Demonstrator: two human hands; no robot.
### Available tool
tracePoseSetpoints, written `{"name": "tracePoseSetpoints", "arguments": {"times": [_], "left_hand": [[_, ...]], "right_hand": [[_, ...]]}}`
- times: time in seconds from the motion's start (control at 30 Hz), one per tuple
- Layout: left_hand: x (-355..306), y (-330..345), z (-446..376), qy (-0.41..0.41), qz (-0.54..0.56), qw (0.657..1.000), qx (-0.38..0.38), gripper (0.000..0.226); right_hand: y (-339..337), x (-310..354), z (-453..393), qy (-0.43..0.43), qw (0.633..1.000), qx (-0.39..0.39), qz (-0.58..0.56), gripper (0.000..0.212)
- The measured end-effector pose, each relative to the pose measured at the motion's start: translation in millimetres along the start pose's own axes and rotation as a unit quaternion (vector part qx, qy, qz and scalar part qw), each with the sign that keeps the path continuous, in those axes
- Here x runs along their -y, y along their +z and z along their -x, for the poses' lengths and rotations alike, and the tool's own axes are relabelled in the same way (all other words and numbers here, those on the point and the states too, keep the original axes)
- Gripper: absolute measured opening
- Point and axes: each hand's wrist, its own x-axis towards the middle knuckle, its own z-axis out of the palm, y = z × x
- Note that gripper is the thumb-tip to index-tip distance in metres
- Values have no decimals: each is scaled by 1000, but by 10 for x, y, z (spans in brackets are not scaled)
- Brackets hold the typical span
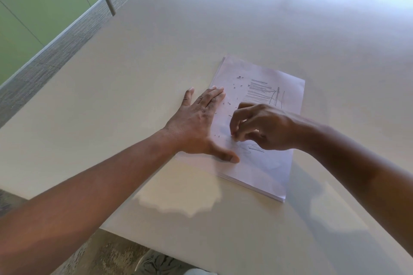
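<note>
On the pale table (pixel 201 40), right of centre, a stack of paper (pixel 263 167) lies flat, printed side up; small dark bits (pixel 240 77) lie scattered over its top sheet; the left hand (pixel 196 123) rests flat on the stack's left edge, fingers straight, thumb spread wide; the right hand (pixel 263 127) hangs over the sheet's middle, fingers curled, tips drawn together at the paper; whether they grip a bit cannot be told.

Nothing can be read: the printed lines (pixel 259 88) on the top sheet of the paper stack (pixel 268 172) are too blurred, and the pencil strokes (pixel 277 96) beside them spell nothing.
</note>
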Motion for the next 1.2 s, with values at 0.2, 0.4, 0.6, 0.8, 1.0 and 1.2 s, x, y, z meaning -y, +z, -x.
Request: {"name": "tracePoseSetpoints", "arguments": {"times": [0.2,0.4,0.6,0.8,1.0,1.2], "left_hand": [[-8,-6,14,2,-10,1000,4,165],[1,5,7,3,-5,1000,-1,165],[32,12,23,8,7,1000,-11,157],[19,-1,23,13,14,1000,-18,156],[1,-21,34,14,22,999,-21,154],[-10,-18,58,16,32,999,-24,148]], "right_hand": [[31,9,45,69,996,-42,-28,11],[195,153,126,208,950,-229,-37,12],[296,351,110,277,910,-304,-46,8],[449,407,117,334,887,-316,-52,9],[532,432,97,351,870,-342,-48,10],[620,454,113,360,852,-374,-60,9]]}}
